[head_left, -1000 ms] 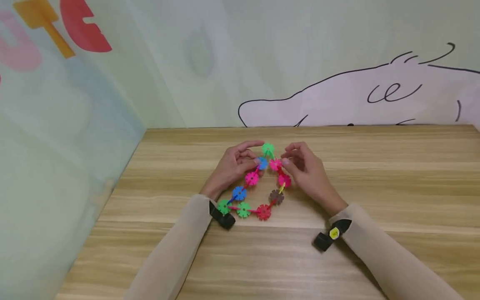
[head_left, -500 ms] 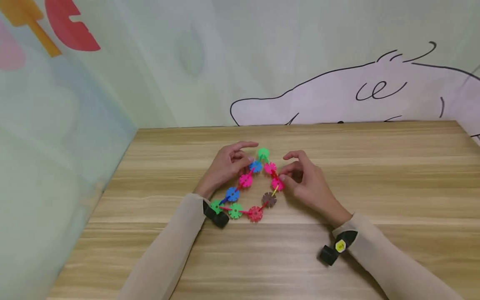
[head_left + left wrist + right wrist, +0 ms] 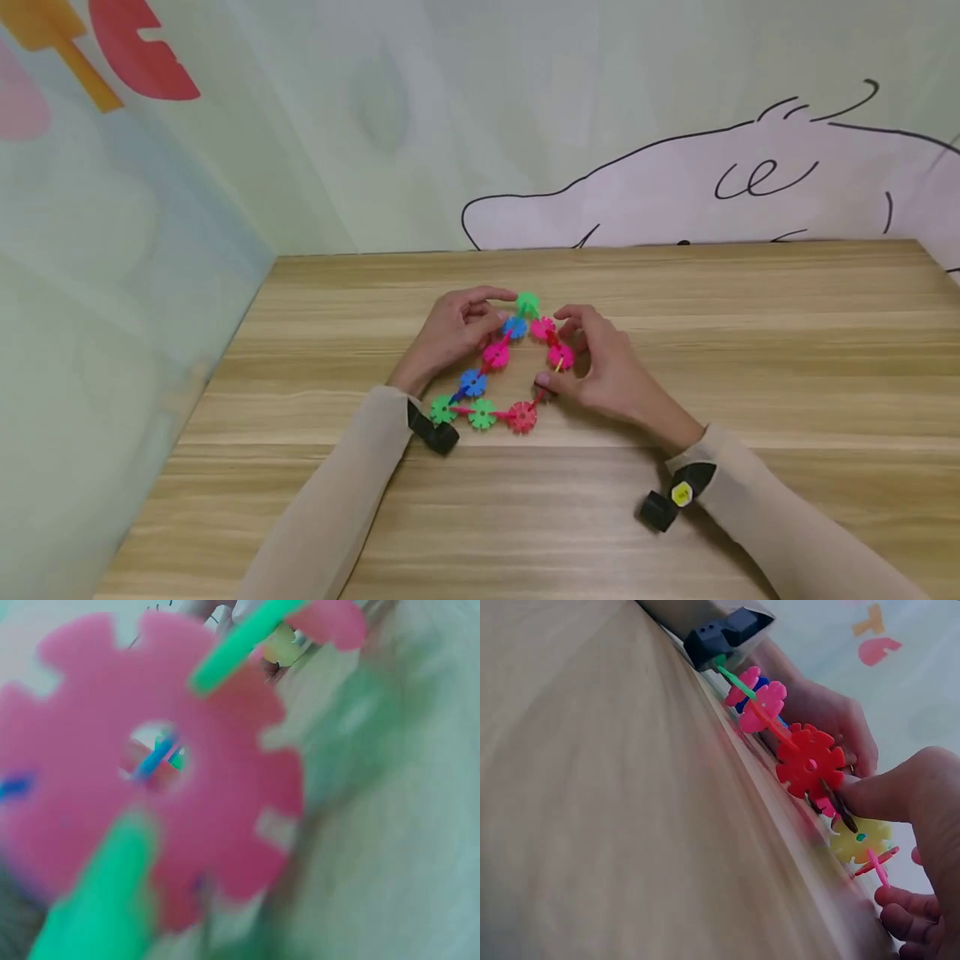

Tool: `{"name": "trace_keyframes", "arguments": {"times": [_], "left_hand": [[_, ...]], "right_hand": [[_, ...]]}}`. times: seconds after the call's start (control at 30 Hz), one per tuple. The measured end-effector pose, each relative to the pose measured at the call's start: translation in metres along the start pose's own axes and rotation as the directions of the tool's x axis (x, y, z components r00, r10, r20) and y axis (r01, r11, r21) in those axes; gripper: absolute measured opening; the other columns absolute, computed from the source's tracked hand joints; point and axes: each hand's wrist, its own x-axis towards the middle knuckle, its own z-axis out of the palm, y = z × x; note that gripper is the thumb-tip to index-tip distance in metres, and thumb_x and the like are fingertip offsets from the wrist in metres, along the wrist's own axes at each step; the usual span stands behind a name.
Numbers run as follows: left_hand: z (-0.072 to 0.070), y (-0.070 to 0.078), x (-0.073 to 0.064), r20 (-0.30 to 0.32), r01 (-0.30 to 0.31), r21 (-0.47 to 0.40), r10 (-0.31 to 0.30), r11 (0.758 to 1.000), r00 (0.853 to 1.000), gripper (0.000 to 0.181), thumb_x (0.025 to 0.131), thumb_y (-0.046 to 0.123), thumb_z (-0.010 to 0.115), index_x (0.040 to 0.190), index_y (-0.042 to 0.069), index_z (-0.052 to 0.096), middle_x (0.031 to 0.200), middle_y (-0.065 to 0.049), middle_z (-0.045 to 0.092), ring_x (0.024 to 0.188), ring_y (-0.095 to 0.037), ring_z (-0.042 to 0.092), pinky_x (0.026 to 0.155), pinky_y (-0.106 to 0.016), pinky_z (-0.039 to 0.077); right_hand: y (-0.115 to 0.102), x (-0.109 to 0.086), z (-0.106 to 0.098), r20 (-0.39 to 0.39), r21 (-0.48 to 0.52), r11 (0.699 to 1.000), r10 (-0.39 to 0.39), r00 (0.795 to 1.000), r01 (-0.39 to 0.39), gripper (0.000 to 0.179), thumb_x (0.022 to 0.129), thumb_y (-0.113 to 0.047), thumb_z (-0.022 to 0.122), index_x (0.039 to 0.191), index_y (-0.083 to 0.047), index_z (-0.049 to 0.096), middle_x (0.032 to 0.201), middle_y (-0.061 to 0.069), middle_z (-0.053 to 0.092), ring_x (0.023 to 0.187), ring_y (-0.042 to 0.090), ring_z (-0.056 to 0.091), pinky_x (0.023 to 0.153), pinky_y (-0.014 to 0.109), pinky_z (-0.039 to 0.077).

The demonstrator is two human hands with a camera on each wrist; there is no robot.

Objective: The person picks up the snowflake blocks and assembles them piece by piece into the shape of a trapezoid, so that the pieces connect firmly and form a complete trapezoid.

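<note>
A closed loop of interlocking snowflake discs [image 3: 482, 414] lies on the table in the head view, with green, blue, pink, red and brown pieces. My left hand [image 3: 453, 333] is at its upper left, thumb at the blue disc [image 3: 514, 327] and index finger reaching to the green disc [image 3: 527, 303] on top. On the right side, my right hand [image 3: 611, 367] holds the loop, its thumb over the brown disc [image 3: 838, 802] and its fingers near the pink disc [image 3: 543, 328]. A blurred pink disc [image 3: 217, 772] fills much of the left wrist view.
The wood-grain table [image 3: 585, 517] meets a printed wall [image 3: 360, 167] at the back and left. Both wrists wear black straps with small camera blocks, the left block [image 3: 442, 438] close beside the loop's lower left corner.
My right thumb has moved from the pink disc down to the brown disc, while its fingers came nearer the upper pink disc. The loop shifted slightly; my left hand stayed at the blue disc.
</note>
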Motion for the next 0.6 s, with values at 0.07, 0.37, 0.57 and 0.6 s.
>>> {"name": "trace_keyframes", "arguments": {"times": [0.07, 0.37, 0.57, 0.6], "left_hand": [[0.0, 0.001, 0.0, -0.008, 0.004, 0.002, -0.004, 1.0, 1.0, 0.03, 0.104, 0.024, 0.067, 0.133, 0.019, 0.074, 0.068, 0.001, 0.063, 0.063, -0.017, 0.055, 0.063, -0.026, 0.043], [0.002, 0.001, -0.001, -0.073, -0.004, -0.068, -0.001, 0.998, 0.997, 0.008, 0.102, 0.013, 0.068, 0.106, 0.007, 0.071, 0.062, -0.003, 0.063, 0.053, -0.017, 0.058, 0.053, -0.023, 0.041], [0.002, -0.001, -0.003, -0.162, -0.051, -0.219, 0.015, 0.975, 0.987, 0.02, 0.103, 0.007, 0.066, 0.086, 0.007, 0.055, 0.055, -0.002, 0.053, 0.046, -0.015, 0.053, 0.048, -0.023, 0.04], [0.002, -0.002, -0.003, -0.179, -0.058, -0.25, 0.013, 0.967, 0.984, 0.021, 0.103, 0.006, 0.065, 0.085, 0.007, 0.055, 0.056, -0.002, 0.053, 0.046, -0.015, 0.053, 0.047, -0.022, 0.04]], "right_hand": [[0.002, 0.0, -0.003, -0.008, 0.034, 0.999, 0.003, 1.0, -0.002, 0.077, 0.086, -0.031, 0.088, 0.148, -0.011, 0.046, 0.126, 0.011, 0.068, 0.099, 0.023, 0.064, 0.086, 0.038, 0.051], [0.016, 0.001, -0.016, -0.027, 0.104, 0.995, 0.016, 1.0, -0.014, 0.066, 0.092, -0.017, 0.084, 0.146, -0.009, 0.048, 0.127, 0.012, 0.075, 0.105, 0.025, 0.071, 0.092, 0.039, 0.055], [0.024, 0.003, -0.025, 0.0, 0.142, 0.99, 0.004, 1.0, -0.004, 0.059, 0.098, -0.015, 0.078, 0.15, -0.011, 0.049, 0.14, 0.01, 0.074, 0.109, 0.025, 0.071, 0.093, 0.029, 0.055], [0.026, 0.003, -0.027, 0.004, 0.154, 0.988, 0.004, 1.0, -0.005, 0.058, 0.099, -0.015, 0.077, 0.15, -0.011, 0.049, 0.141, 0.01, 0.073, 0.111, 0.026, 0.071, 0.093, 0.026, 0.055]]}}
